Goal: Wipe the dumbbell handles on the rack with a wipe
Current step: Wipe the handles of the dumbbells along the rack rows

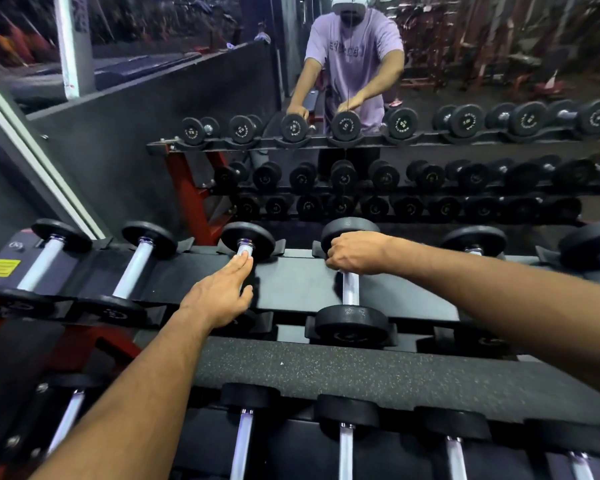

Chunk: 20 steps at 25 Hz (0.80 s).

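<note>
Chrome handle of black round-headed dumbbell (350, 289) gripped by right hand (355, 253); wipe not discernible. Left hand (222, 292), fingers straight, rested on handle at 9 o'clock (245, 249). Remaining handles judged unwiped.

Top tier of the rack (291, 271) is carrying six dumbbells: four toward its left edge and middle, two toward its right edge. Lower tier is showing six handles. Two hands are reaching in. One yellow label (0, 267) is sitting at the left edge.

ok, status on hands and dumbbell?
Left hand flat on chrome dumbbell handle. Right hand grips neighbouring black dumbbell. No wipe visible. Nothing blocking.
</note>
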### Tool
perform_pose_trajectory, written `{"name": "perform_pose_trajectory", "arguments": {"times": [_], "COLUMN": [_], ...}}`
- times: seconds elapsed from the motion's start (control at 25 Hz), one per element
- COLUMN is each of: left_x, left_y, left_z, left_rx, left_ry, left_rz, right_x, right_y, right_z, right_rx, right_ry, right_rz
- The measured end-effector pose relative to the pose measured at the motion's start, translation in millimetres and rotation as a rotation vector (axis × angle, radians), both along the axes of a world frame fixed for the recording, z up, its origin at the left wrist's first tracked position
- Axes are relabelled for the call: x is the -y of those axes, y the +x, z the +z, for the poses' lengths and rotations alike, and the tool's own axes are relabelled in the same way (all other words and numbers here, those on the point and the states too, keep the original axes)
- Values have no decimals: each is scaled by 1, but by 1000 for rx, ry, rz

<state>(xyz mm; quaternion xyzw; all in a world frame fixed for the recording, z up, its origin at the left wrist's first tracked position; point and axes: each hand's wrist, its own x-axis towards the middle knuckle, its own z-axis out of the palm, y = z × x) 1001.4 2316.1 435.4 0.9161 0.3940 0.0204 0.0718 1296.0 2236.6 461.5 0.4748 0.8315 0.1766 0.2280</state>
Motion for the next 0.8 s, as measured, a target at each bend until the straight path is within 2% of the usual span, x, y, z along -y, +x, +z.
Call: {"name": "perform_pose_trajectory", "arguments": {"times": [0.08,0.24,0.32,0.44,0.64,0.8], "left_x": [-2,-4,-4,-3,-1,-3], "left_y": [-1,-3,-2,-2,-1,-2], "left_z": [-1,-2,-2,-1,2,3], "left_rx": [13,11,2,7,-1,-9], "left_ry": [0,3,5,4,2,-2], "left_rz": [-3,-2,-3,-5,-6,-5], "right_x": [-1,12,17,13,1,12], "right_y": [-8,-35,-42,-38,-14,-3], "right_z": [1,1,1,3,10,6], "right_rx": [54,-174,-215,-121,103,-19], "right_ry": [-95,-475,-536,-471,-168,-92], "right_rz": [-92,-289,-299,-264,-111,-78]}}
